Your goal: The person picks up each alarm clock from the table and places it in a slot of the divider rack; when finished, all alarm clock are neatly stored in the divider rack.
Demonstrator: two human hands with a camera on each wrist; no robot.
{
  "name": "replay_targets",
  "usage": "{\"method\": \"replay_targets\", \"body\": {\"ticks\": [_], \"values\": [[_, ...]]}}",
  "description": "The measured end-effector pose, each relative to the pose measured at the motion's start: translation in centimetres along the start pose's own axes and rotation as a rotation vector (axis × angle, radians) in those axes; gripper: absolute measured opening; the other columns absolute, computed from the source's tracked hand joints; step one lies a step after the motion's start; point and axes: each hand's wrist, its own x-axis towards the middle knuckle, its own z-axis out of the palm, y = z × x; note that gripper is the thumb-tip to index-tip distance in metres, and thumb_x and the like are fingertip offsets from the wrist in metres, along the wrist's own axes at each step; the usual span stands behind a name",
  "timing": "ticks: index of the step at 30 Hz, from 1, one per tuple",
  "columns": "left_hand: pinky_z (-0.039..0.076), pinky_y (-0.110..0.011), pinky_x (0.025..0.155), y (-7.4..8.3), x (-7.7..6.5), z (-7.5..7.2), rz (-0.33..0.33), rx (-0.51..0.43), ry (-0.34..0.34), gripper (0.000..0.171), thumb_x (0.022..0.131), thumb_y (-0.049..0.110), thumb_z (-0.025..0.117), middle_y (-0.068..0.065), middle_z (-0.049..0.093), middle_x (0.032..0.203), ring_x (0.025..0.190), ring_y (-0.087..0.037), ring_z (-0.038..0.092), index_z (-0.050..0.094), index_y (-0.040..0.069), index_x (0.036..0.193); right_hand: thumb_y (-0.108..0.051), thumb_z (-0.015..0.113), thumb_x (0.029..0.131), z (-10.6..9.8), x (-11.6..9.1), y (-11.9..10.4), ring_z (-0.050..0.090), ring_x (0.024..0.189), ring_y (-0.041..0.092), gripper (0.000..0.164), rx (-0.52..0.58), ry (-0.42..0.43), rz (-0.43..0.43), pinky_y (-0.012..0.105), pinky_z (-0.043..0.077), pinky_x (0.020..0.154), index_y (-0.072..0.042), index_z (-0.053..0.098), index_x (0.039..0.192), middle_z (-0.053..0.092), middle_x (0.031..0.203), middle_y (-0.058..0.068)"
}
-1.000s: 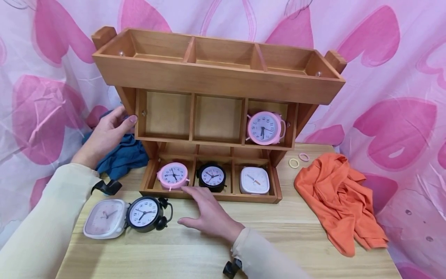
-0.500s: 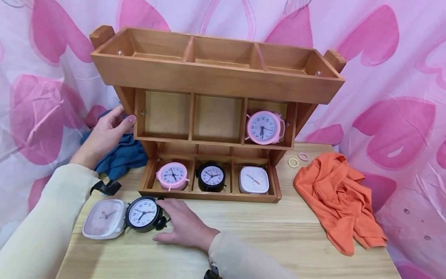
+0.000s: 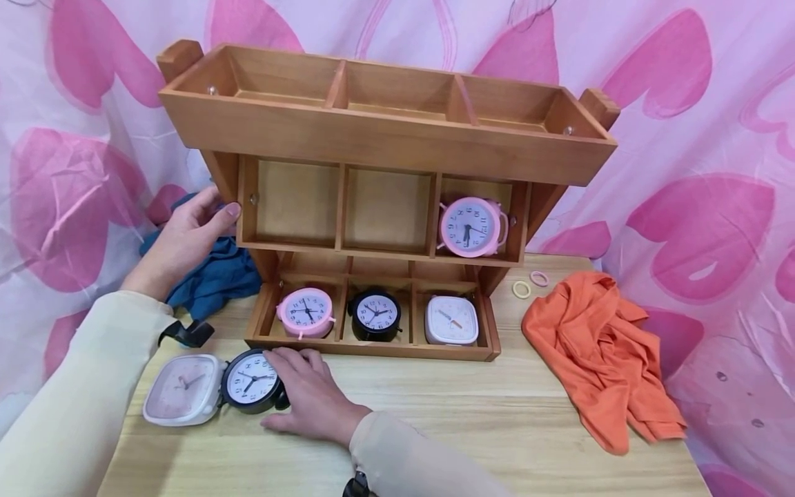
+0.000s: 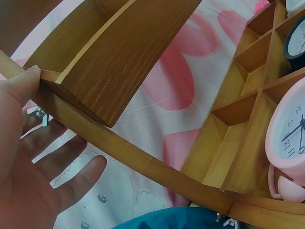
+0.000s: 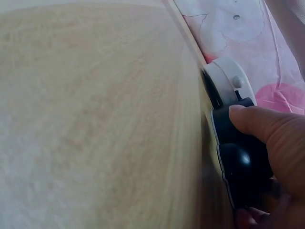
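Note:
In the head view, a wooden rack (image 3: 385, 131) with three divided tiers stands on the table. My left hand (image 3: 189, 235) holds its left side at the middle tier. The left wrist view shows the thumb (image 4: 29, 82) on the tray's edge and some fingers reaching behind the side rail (image 4: 128, 155). My right hand (image 3: 313, 397) grips a black twin-bell alarm clock (image 3: 248, 382) lying face up. In the right wrist view the thumb presses the side of this black clock (image 5: 233, 126); the other fingers are mostly hidden. A white square clock (image 3: 183, 390) lies against its left.
The bottom tier holds a pink clock (image 3: 306, 314), a black clock (image 3: 375, 315) and a white clock (image 3: 451, 320). Another pink clock (image 3: 469, 228) sits in the middle tier's right compartment. Around the rack lie an orange cloth (image 3: 599, 352), a blue cloth (image 3: 214, 276) and two small rings (image 3: 521, 290).
My right hand has moved left from in front of the bottom tier to the black twin-bell alarm clock and taken hold of it. My left hand stays at the rack's side.

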Motion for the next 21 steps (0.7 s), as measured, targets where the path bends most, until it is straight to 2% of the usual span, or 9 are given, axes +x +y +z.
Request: {"method": "replay_targets", "body": {"ticks": [7, 13, 17, 21], "values": [[0.044, -0.052, 0.105, 0.13, 0.02, -0.03, -0.011, -0.004, -0.009, 0.059, 0.102, 0.051, 0.042, -0.013, 0.043, 0.151, 0.123, -0.033, 0.055, 0.025, 0.035, 0.155, -0.059, 0.075, 0.078, 0.08, 0.31, -0.66, 0.038, 0.118, 0.013, 0.097, -0.045, 0.035, 0.056, 0.026, 0.037, 0.099, -0.024, 0.028, 0.155, 0.045, 0.140, -0.008], [0.042, -0.056, 0.105, 0.07, 0.03, -0.01, -0.011, -0.015, -0.012, 0.059, 0.102, 0.051, 0.042, -0.013, 0.042, 0.152, 0.123, -0.033, 0.055, 0.025, 0.036, 0.156, -0.063, 0.079, 0.071, 0.32, 0.36, -0.89, 0.037, 0.106, 0.010, 0.094, -0.083, 0.062, 0.079, 0.021, 0.035, 0.090, -0.026, 0.038, 0.147, 0.046, 0.126, -0.006], [0.041, -0.058, 0.106, 0.01, 0.01, -0.02, -0.014, -0.020, -0.014, 0.059, 0.102, 0.051, 0.042, -0.014, 0.042, 0.152, 0.123, -0.034, 0.054, 0.024, 0.036, 0.156, -0.061, 0.081, 0.069, 0.58, 0.44, -0.82, 0.038, 0.107, 0.010, 0.091, -0.079, 0.069, 0.079, 0.021, 0.034, 0.088, -0.026, 0.041, 0.143, 0.048, 0.129, -0.009], [0.040, -0.060, 0.106, -0.04, 0.07, -0.03, -0.017, -0.022, -0.016, 0.060, 0.101, 0.052, 0.041, -0.014, 0.043, 0.151, 0.123, -0.035, 0.054, 0.024, 0.036, 0.156, -0.059, 0.081, 0.071, 0.77, 0.61, -0.85, 0.039, 0.111, 0.011, 0.095, -0.061, 0.053, 0.082, 0.021, 0.033, 0.086, -0.025, 0.037, 0.147, 0.048, 0.138, -0.011]]}}
